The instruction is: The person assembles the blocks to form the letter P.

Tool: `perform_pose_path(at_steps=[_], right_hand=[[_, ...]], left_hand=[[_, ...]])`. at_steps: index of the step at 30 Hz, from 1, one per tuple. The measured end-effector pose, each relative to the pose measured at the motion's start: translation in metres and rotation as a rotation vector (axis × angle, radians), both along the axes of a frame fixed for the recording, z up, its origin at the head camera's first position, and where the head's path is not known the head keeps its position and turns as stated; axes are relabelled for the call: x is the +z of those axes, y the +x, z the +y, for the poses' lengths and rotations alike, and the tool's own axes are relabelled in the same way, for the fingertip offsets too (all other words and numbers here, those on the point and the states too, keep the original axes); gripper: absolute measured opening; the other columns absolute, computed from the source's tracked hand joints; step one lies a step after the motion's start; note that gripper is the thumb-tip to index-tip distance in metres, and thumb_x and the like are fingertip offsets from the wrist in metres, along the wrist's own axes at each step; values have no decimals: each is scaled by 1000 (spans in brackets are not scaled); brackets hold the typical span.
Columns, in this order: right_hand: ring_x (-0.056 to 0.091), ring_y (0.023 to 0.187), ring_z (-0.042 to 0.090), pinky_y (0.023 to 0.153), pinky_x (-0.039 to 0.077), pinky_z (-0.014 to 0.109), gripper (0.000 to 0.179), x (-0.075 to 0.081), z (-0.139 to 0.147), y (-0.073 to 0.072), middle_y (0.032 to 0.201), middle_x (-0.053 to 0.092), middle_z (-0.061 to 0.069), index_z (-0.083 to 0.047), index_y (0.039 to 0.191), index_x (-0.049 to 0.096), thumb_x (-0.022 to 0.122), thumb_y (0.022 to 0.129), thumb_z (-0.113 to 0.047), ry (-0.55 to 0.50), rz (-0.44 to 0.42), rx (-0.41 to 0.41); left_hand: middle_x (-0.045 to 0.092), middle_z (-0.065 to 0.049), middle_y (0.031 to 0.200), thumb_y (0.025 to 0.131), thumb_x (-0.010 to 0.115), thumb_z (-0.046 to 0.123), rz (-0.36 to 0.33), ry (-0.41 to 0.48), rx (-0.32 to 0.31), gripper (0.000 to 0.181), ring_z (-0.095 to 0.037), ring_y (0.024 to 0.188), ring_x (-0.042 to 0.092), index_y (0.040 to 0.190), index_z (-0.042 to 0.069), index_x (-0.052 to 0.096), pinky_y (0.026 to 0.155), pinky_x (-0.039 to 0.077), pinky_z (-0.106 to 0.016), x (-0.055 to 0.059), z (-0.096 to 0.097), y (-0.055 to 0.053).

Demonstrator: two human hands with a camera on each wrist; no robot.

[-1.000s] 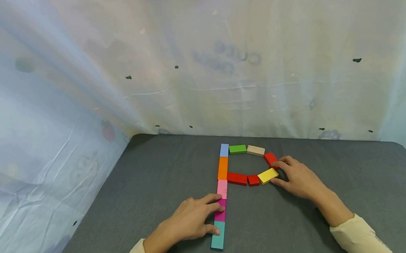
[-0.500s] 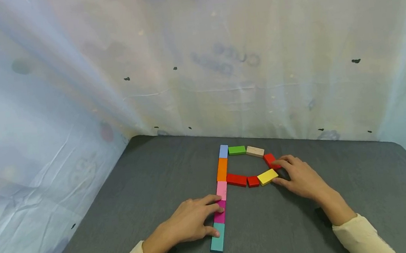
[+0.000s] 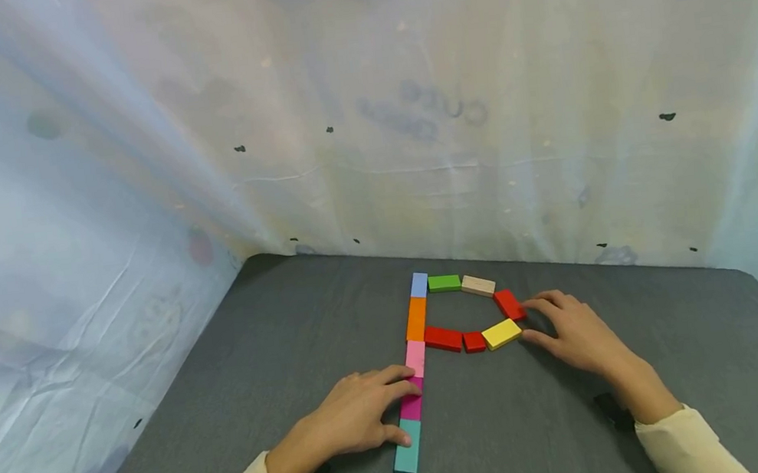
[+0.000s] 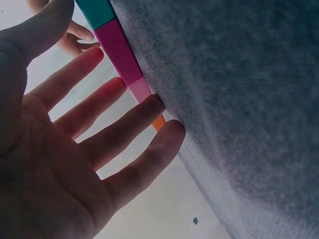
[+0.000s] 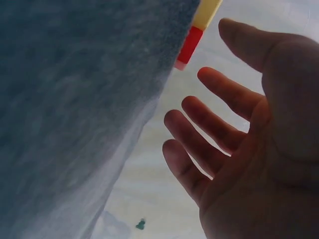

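In the head view, a straight column of flat blocks runs from teal [image 3: 407, 453] at the near end through magenta [image 3: 411, 409], light pink [image 3: 415, 356] and orange [image 3: 416, 319] to pale blue [image 3: 419, 284]. My left hand [image 3: 363, 411] lies over the column's near part, fingers loosely spread by the magenta block. A loop joins on the right: green [image 3: 444, 283], bare wood [image 3: 478, 285], red [image 3: 509, 304], yellow [image 3: 502, 334], then a short red block [image 3: 474, 342] and a longer red block [image 3: 443, 338]. My right hand [image 3: 572, 332], fingers relaxed, is beside the red and yellow blocks.
Dark grey cloth [image 3: 279, 339] covers the table under the blocks. A pale patterned curtain [image 3: 448, 106] hangs behind the table and along its left side. Below my right wrist there is a small dark object [image 3: 612, 410], its kind unclear.
My right hand has drawn back slightly to the right from the red and yellow blocks, uncovering more of the red one. The left hand stays nearly still, and the blocks keep their layout.
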State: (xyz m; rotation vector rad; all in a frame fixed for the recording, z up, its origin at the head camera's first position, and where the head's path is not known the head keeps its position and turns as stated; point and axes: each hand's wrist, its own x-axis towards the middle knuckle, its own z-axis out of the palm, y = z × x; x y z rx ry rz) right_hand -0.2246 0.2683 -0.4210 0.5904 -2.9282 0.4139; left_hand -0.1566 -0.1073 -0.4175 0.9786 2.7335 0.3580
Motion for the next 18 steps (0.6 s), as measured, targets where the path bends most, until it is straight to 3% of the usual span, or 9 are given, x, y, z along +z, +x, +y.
perform_pose_path(at_steps=[5, 9, 13, 18], right_hand=[[53, 119, 45, 94, 39, 67, 52, 0, 19, 5, 135, 54, 22, -9, 134, 59, 72, 90, -34, 36, 19, -26], [53, 117, 47, 92, 40, 67, 50, -4, 41, 6, 133, 54, 24, -7, 133, 60, 71, 91, -34, 68, 24, -52], [53, 115, 48, 89, 40, 66, 48, -7, 62, 7, 132, 55, 25, -6, 130, 61, 70, 92, -34, 90, 25, -74], [54, 115, 48, 88, 40, 66, 47, -10, 76, 8, 130, 57, 25, -6, 129, 62, 68, 93, -37, 129, 14, -89]], left_hand=[[46, 10, 152, 78, 75, 62, 12, 5, -31, 67, -18, 129, 54, 137, 37, 57, 100, 47, -49, -2, -3, -4], [44, 12, 153, 76, 75, 63, -27, 23, -68, 72, -16, 131, 52, 140, 38, 54, 104, 45, -50, -2, -14, -14], [45, 13, 151, 78, 76, 59, -78, 57, -77, 70, -13, 131, 52, 141, 38, 53, 106, 45, -49, -2, -29, -28], [51, 10, 146, 86, 72, 52, -37, 65, -49, 58, -14, 131, 53, 138, 31, 56, 106, 45, -45, -4, -54, -51]])
